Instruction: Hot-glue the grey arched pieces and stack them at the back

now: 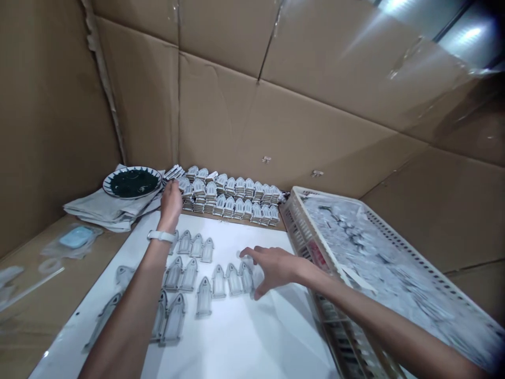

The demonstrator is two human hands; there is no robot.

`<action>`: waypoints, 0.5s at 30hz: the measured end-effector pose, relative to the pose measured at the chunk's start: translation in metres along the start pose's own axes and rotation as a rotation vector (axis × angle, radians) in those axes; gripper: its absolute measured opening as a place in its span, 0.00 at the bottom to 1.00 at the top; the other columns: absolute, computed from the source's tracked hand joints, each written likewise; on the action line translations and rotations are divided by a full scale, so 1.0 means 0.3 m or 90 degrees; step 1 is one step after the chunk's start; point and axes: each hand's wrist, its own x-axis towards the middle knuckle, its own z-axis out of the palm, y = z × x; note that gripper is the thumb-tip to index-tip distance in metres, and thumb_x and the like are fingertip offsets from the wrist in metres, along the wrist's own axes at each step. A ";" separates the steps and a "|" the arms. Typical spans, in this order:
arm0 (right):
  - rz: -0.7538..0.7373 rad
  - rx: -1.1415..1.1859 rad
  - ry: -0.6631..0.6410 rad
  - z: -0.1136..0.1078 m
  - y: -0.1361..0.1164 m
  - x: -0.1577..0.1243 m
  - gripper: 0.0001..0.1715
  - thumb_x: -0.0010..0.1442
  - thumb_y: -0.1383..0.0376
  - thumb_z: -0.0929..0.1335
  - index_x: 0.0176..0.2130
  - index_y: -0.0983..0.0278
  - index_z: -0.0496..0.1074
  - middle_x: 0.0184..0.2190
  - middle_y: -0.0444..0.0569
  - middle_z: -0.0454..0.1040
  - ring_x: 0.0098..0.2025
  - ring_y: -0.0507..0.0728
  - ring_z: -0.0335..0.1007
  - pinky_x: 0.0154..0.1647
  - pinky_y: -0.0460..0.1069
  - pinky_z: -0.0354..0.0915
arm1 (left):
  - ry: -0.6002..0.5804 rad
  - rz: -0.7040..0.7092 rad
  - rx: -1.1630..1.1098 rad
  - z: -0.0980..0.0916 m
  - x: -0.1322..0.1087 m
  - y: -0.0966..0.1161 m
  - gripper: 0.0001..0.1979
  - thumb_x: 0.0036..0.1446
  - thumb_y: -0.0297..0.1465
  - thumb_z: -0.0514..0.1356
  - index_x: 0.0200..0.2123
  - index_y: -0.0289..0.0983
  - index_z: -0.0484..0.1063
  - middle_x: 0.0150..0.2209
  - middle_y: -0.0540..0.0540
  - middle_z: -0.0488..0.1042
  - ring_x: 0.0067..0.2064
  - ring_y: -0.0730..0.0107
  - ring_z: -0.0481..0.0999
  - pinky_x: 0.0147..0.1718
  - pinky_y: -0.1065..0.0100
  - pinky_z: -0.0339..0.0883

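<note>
The left hand [170,202] rests curled against the front corner of the stacked arched pieces [229,197]; its fingertips are hidden, so whether it pinches one cannot be told. A white watch band [161,236] circles that wrist. The right hand [274,268] is spread, fingers fanned low over the end of a row of loose arched pieces [204,296], which lie flat on a white board [244,337]. These pale grey, church-window-shaped pieces have pointed tops and raised borders. Lying singly with small gaps, each seems kept separate and easy to reach, while the tight columns behind probably save room and prop one another against the cardboard wall [221,105]. To the right, a white plastic crate [300,210] holds a crumpled, silvery mass. To the left, a dark-glazed plate [106,187] sits on folded cloth [102,208], and a blue object in a plastic bag [77,238] lies on the cardboard-covered counter [35,337].
</note>
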 end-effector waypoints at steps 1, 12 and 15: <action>-0.010 0.004 0.002 0.009 0.000 0.007 0.62 0.51 0.43 0.83 0.75 0.53 0.63 0.63 0.56 0.79 0.59 0.73 0.81 0.56 0.59 0.71 | 0.005 -0.009 0.004 -0.001 -0.004 0.009 0.21 0.73 0.45 0.50 0.49 0.37 0.77 0.59 0.34 0.82 0.64 0.45 0.77 0.73 0.48 0.63; -0.047 -0.022 0.041 0.021 -0.030 0.037 0.46 0.53 0.51 0.80 0.67 0.56 0.70 0.57 0.57 0.80 0.50 0.72 0.83 0.49 0.58 0.71 | 0.028 -0.017 0.020 -0.011 0.002 0.034 0.18 0.73 0.43 0.50 0.43 0.38 0.75 0.51 0.38 0.82 0.56 0.51 0.78 0.68 0.53 0.68; -0.062 -0.021 0.062 -0.001 -0.041 0.041 0.47 0.55 0.48 0.79 0.67 0.55 0.68 0.56 0.56 0.80 0.51 0.71 0.82 0.49 0.57 0.71 | 0.028 -0.018 0.012 -0.010 0.009 0.028 0.19 0.74 0.43 0.50 0.44 0.38 0.75 0.51 0.38 0.82 0.55 0.53 0.78 0.66 0.56 0.69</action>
